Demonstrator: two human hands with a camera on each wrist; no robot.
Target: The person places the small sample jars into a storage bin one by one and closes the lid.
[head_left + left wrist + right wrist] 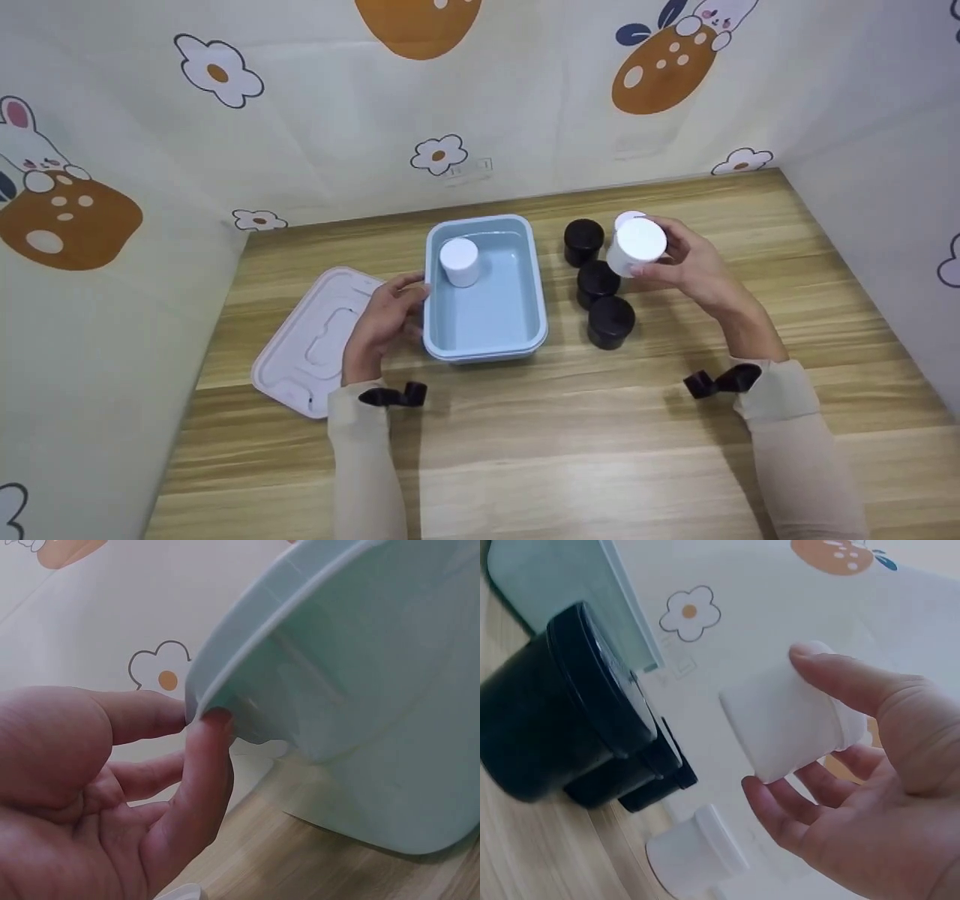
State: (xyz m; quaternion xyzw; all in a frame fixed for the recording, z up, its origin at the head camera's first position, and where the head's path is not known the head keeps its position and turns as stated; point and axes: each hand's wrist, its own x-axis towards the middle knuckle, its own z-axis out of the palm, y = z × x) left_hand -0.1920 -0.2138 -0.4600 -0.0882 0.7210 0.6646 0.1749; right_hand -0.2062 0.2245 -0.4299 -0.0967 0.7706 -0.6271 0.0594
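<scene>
While the left hand (pixel 384 319) pinches a light-blue rectangular plastic tub (pixel 495 315), seemingly steadying it on the wood-grain bench (pixel 570 450), we find the right hand (pixel 697 270) gripping a raised white cylindrical jar (pixel 636 247) nearby.

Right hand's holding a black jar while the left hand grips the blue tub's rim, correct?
Not quite: in the head view the right hand holds a white jar, not a black one. The left hand does grip the blue tub's rim.

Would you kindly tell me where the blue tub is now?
In the head view, the blue tub is between the pale lid on the left and three black jars on the right; the left hand holds it.
</scene>
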